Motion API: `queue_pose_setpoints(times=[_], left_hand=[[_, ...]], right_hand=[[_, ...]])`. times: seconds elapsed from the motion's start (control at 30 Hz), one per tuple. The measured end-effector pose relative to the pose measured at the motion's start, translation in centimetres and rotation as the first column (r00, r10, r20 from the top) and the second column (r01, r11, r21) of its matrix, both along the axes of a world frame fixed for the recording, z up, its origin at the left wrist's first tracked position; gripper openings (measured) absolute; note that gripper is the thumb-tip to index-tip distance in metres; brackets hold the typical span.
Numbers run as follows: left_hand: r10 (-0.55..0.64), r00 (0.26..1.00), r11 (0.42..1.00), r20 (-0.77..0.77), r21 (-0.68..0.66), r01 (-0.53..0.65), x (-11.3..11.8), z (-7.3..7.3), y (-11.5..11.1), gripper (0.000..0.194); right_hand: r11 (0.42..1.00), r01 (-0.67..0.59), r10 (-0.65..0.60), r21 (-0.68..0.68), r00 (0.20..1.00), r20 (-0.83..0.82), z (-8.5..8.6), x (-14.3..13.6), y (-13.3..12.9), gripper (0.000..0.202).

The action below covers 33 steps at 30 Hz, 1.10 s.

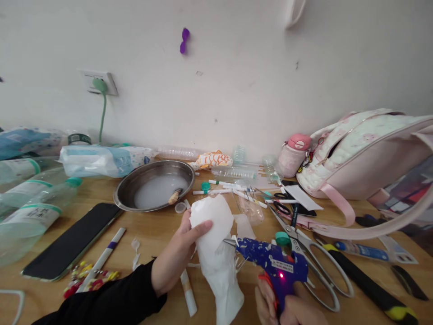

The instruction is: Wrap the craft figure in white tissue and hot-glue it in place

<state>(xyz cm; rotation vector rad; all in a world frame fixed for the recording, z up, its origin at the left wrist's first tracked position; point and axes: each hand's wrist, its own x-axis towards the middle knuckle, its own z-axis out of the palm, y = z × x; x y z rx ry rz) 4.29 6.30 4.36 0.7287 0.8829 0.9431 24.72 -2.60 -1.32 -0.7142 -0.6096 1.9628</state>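
My left hand (185, 253) pinches a white papery piece (216, 225), its thumb pressed flat on the front and the fingers hidden behind. The piece is broad at the top and hangs down in a crumpled, narrower tail. In my right hand (284, 304) is a blue hot glue gun (270, 257) with a red light glowing on its side. A finger lies around its orange trigger. The gun's metal nozzle points left and meets the right side of the white piece; whether it touches cannot be told. Thin glue strands hang near the nozzle.
Behind stands a steel bowl (154, 185) of cloudy liquid with a brush in it. Large scissors (311, 253) and a black-and-yellow tool (368, 280) lie right, below a backpack (365, 155). A phone (72, 239) and plastic bottles (37, 212) occupy the left. Markers (230, 185) lie beyond my hands.
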Motion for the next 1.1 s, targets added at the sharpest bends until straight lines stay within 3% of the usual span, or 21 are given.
queue_pose_setpoints(times=[0.1,0.27,0.37,0.67,0.93,1.1], left_hand=[[-0.011,1.0,1.0,0.029,-0.005,0.011,-0.1,-0.1,0.0,0.062],[-0.041,0.996,0.999,0.079,0.004,0.04,-0.1,-0.1,0.2,0.062],[-0.069,0.99,0.998,0.124,0.013,0.068,-0.2,-0.1,0.1,0.06],[-0.014,0.986,0.998,0.169,-0.054,0.023,-0.3,-0.3,0.2,0.069],[-0.062,0.957,0.994,0.284,-0.069,0.085,-0.8,-1.2,0.6,0.063],[-0.048,0.955,0.99,0.293,-0.113,0.085,-0.8,-1.3,0.9,0.062]], right_hand=[[0.997,-0.063,0.064,0.04,0.998,-0.014,-0.5,0.0,0.6,0.013],[0.998,0.041,-0.041,0.039,0.999,0.012,0.7,-0.4,0.6,0.013],[0.997,0.036,-0.038,0.074,0.999,0.028,1.2,-0.4,0.5,0.012],[0.994,-0.005,0.008,0.109,1.0,-0.03,-0.3,0.0,1.6,0.01],[0.992,0.092,-0.09,0.085,0.996,-0.027,0.9,-0.1,0.7,0.012],[0.997,0.05,-0.048,0.063,0.999,-0.023,0.7,0.1,1.3,0.018]])
